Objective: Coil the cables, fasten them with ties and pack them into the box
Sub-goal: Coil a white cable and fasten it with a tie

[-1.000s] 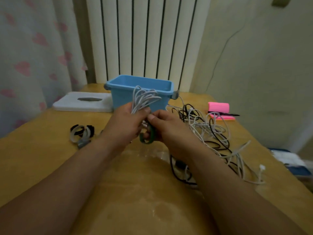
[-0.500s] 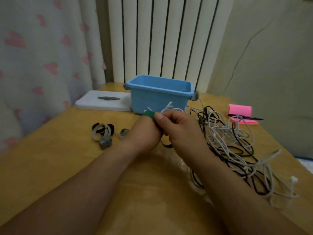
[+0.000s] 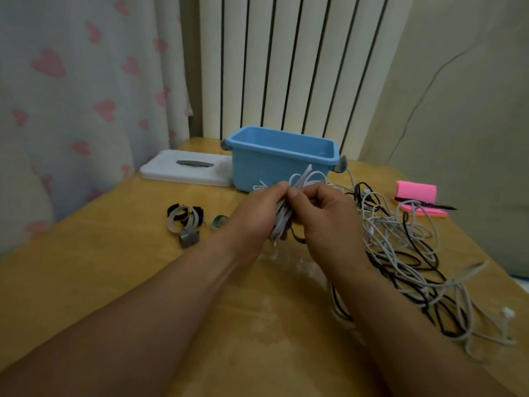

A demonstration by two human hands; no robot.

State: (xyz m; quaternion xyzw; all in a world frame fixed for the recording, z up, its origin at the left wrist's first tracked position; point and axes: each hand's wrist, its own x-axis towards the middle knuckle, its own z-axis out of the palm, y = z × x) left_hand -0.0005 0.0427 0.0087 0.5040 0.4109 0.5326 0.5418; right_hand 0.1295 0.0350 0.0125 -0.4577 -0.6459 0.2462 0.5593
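White cable, coiled into a tight bundle [image 3: 282, 217], is clamped between both hands above the wooden table [image 3: 114, 267]. The left hand [image 3: 252, 216] has its fingers curled round the bundle. The right hand [image 3: 326, 222] pinches it near the top with thumb and forefinger, the other fingers curled in. Loops of the bundle stick out past the fingertips. A dark green tie [image 3: 297, 239] hangs beneath the hands, probably wrapped round the coil, though the fingers hide where.

Just beyond the hands stands the blue box [image 3: 257, 173], and its white lid [image 3: 186, 169] lies flat beyond and to the left of the left hand. Spare ties [image 3: 184, 222] lie left of the left hand. A tangle of white and black cables [image 3: 406, 253] sprawls to the right of the right hand. Beyond the tangle are pink notes [image 3: 416, 191] with a pen [image 3: 423, 206].
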